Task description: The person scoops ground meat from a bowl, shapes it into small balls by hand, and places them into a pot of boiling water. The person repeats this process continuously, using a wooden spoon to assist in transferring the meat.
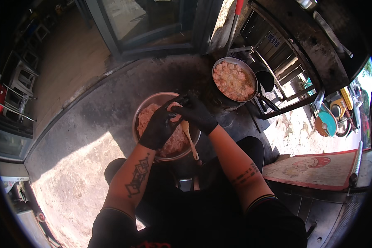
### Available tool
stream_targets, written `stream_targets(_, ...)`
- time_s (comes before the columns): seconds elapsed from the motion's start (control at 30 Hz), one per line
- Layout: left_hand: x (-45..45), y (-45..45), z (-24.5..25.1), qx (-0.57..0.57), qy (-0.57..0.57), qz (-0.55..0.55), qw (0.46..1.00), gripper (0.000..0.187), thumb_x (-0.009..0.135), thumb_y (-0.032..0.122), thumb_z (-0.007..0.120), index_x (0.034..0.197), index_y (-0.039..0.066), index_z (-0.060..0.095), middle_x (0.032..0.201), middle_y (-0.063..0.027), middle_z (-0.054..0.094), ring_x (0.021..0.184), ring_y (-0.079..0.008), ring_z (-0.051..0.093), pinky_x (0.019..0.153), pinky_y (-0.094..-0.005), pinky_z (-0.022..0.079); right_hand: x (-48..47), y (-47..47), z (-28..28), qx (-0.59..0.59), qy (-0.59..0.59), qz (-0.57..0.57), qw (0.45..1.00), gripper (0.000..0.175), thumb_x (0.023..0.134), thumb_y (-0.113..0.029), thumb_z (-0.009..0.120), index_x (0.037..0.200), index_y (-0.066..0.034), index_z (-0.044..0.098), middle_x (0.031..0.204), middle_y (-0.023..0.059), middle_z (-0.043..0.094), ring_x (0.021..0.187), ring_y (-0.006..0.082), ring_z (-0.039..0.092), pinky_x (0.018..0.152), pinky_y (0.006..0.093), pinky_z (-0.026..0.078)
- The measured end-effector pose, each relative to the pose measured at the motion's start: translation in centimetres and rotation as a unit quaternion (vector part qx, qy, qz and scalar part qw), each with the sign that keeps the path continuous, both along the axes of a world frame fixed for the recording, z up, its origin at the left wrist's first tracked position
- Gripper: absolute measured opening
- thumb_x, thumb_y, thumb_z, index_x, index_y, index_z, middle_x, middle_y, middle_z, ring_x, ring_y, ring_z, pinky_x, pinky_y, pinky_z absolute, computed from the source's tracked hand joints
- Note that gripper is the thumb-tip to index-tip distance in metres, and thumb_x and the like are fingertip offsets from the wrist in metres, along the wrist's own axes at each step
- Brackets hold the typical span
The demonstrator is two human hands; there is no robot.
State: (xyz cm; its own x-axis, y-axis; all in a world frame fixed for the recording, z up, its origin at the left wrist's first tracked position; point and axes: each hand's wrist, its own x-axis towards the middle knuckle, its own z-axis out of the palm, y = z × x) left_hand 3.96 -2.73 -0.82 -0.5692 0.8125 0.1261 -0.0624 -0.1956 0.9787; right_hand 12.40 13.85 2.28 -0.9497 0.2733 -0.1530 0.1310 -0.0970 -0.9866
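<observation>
Both of my hands wear black gloves and meet over a metal bowl (135, 119) of raw minced meat (175, 144). Between them is a small patty of the pink meat (174, 111). My left hand (157, 126) cups it from the left, and the thumb of my right hand (199, 113) presses on it from the right. Some of my fingertips are hidden in dark shadow. A wooden spoon or spatula (189, 136) leans in the bowl, its handle over the near right rim.
Right of the bowl, a frying pan (234, 81) full of meat patties in oil sits on a round, dark stove (224, 107). Its black handle (268, 102) points toward the lower right. A metal-framed rack (285, 93) stands beyond it. A glass door (152, 24) is ahead.
</observation>
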Motion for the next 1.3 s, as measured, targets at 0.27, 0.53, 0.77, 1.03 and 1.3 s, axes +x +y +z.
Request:
stream_targets(0.27,0.0,0.1,-1.5,0.002,-0.021,0.034,0.999,0.046,0.098,-0.001,0.061,0.143,0.0,0.057,0.137,-0.0109,0.064,0.124,-0.0181,0.063,0.104,-0.0325,0.051,-0.1,-1.0,-1.1,-0.002,0.002,-0.073,0.997,0.048,0.098,-0.031,0.075,0.134,-0.0018,0.059,0.114,0.0107,0.069,0.107,0.0169,0.065,0.092,0.0326,0.053)
stream_targets(0.53,2.1,0.2,1.2,-0.134,0.076,-0.026,0.988,0.054,0.11,0.024,0.051,0.161,0.008,0.041,0.172,-0.0177,0.027,0.162,-0.03,0.02,0.129,-0.0424,0.021,2.6,-5.1,-4.9,-0.499,0.116,-0.104,0.852,0.044,0.112,-0.037,0.05,0.145,-0.0086,0.054,0.134,0.0092,0.066,0.124,0.0236,0.063,0.106,0.036,0.05)
stream_targets(0.77,1.7,1.1,2.2,-0.082,-0.041,0.073,0.993,0.052,0.105,0.01,0.057,0.156,0.0,0.045,0.157,-0.0149,0.051,0.145,-0.0249,0.049,0.118,-0.0366,0.041,2.6,-5.1,-3.4,-0.559,0.089,-0.141,0.812,0.035,0.11,-0.031,0.055,0.137,-0.0087,0.061,0.132,0.008,0.067,0.121,0.0201,0.065,0.102,0.0385,0.055)
stream_targets(1.03,1.8,1.5,0.8,-0.028,0.003,0.073,0.997,0.051,0.11,0.014,0.046,0.158,-0.001,0.039,0.155,-0.0143,0.052,0.138,-0.0248,0.055,0.117,-0.0358,0.043,2.7,4.3,-4.5,-0.303,0.126,0.047,0.944,0.02,0.103,-0.018,0.064,0.119,-0.0084,0.069,0.115,0.0035,0.069,0.104,0.0126,0.067,0.092,0.0307,0.055)
stream_targets(1.3,0.5,1.8,0.2,0.004,-0.236,0.064,0.97,0.047,0.113,0.017,0.04,0.155,-0.004,0.041,0.148,-0.0167,0.056,0.137,-0.0275,0.057,0.116,-0.0376,0.047,7.1,33.8,-10.1,0.523,-0.125,-0.224,0.813,0.047,0.082,-0.02,0.077,0.129,-0.0146,0.072,0.116,0.021,0.074,0.111,0.0367,0.071,0.098,0.0438,0.055)
